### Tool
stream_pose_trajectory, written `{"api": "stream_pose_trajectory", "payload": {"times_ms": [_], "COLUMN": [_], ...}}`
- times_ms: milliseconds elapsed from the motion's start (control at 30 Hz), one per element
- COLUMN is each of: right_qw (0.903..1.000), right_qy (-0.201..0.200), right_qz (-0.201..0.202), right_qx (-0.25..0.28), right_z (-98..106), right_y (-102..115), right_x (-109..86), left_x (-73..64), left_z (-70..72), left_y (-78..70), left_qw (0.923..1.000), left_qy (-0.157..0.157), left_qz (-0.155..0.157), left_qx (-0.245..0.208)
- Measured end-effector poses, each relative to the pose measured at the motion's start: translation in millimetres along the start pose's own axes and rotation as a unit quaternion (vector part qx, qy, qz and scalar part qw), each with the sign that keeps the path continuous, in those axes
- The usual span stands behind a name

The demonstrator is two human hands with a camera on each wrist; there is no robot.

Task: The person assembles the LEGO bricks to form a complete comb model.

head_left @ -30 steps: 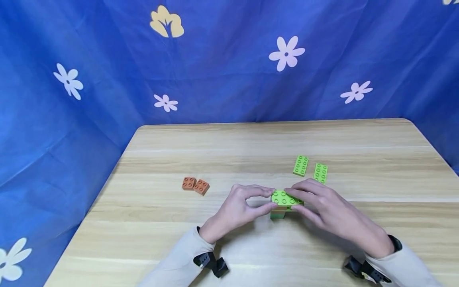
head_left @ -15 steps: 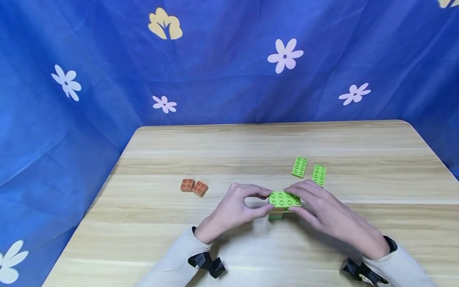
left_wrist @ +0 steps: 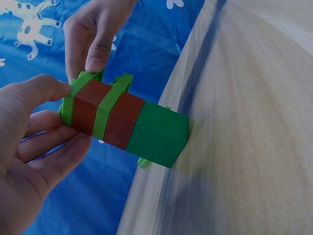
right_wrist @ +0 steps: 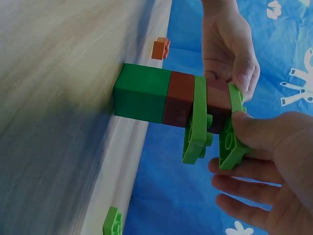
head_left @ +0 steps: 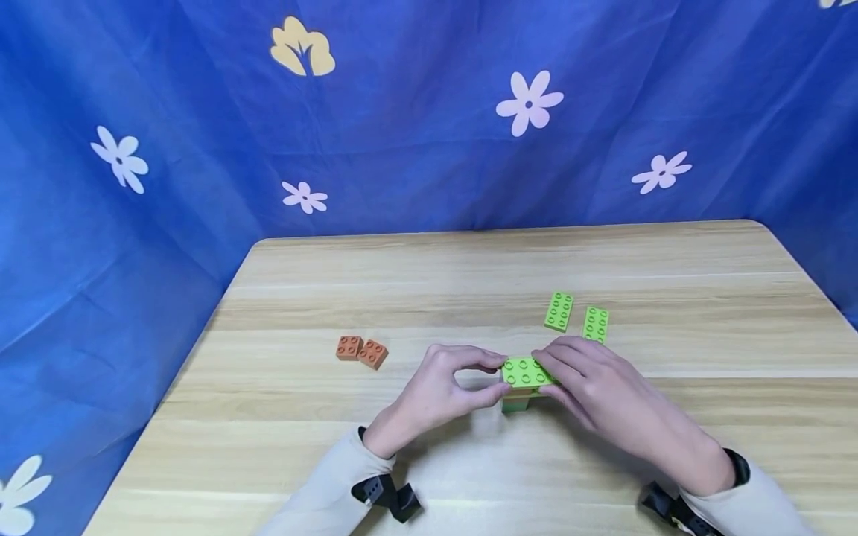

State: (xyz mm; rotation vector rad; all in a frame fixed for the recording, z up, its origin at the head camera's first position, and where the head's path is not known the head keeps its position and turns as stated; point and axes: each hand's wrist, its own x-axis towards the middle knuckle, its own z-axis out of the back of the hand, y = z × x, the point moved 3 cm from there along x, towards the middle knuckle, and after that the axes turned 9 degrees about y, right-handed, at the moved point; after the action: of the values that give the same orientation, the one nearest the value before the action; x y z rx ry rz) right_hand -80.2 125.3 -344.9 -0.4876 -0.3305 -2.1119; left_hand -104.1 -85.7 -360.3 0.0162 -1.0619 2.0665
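Note:
A stack of toy building bricks stands upright on the table, its layers clearest in the wrist views. At the bottom is a dark green block [left_wrist: 159,134]. Above it come a brown brick [left_wrist: 124,120], a light green plate [right_wrist: 195,142], another brown brick [right_wrist: 218,105] and a light green top plate [head_left: 523,372]. Both light green plates overhang the bricks toward the right hand. My left hand [head_left: 445,387] pinches the left end of the top plate between thumb and fingers. Thumb and fingertips of my right hand [head_left: 610,394] grip its overhanging right end, covering some studs.
Two brown bricks [head_left: 349,348] lie close together on the wooden table [head_left: 402,283], left of the hands. Beyond the right hand are two light green plates [head_left: 559,311], one partly hidden by that hand. A blue flowered curtain [head_left: 415,119] hangs behind the table.
My right fingers have shifted slightly and now cover more of the top plate's right end. The left hand keeps its hold, and the stack stays in place.

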Motion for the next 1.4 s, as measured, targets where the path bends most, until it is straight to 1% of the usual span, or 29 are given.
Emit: {"api": "stream_pose_trajectory", "payload": {"times_ms": [167, 333, 567, 867, 1133, 1300, 1400], "right_qw": [0.9994, 0.9988, 0.9987, 0.9994, 0.9982, 0.9980, 0.9981], "right_qy": [-0.009, -0.012, -0.012, -0.019, -0.036, -0.038, -0.037], "right_qz": [-0.001, -0.005, -0.009, -0.006, 0.008, 0.008, 0.005], "right_qx": [-0.035, -0.048, -0.048, -0.026, -0.047, -0.050, -0.048], "right_z": [-0.5, -2.1, -2.7, -2.1, -1.7, -1.7, -1.6], "right_y": [5.4, 7.8, 7.9, 8.2, 8.7, 8.2, 7.8], "right_x": [-1.0, -1.6, -1.7, -3.0, -1.7, -1.7, -2.0], "left_x": [-1.2, -2.7, -2.3, -2.3, -0.9, 0.3, -0.5], "left_z": [-1.7, -2.1, -1.1, -0.8, -0.1, 0.5, 2.7], "left_y": [1.0, 0.9, -1.7, -4.0, -3.5, -4.4, -3.7], "left_qw": [1.0000, 1.0000, 0.9999, 0.9998, 0.9999, 0.9998, 0.9996], "left_qy": [-0.001, -0.004, 0.003, 0.015, 0.011, 0.013, 0.018], "left_qz": [0.000, -0.006, 0.006, 0.013, 0.008, 0.010, 0.013], "left_qx": [0.000, 0.002, 0.009, 0.002, 0.003, 0.008, 0.019]}}
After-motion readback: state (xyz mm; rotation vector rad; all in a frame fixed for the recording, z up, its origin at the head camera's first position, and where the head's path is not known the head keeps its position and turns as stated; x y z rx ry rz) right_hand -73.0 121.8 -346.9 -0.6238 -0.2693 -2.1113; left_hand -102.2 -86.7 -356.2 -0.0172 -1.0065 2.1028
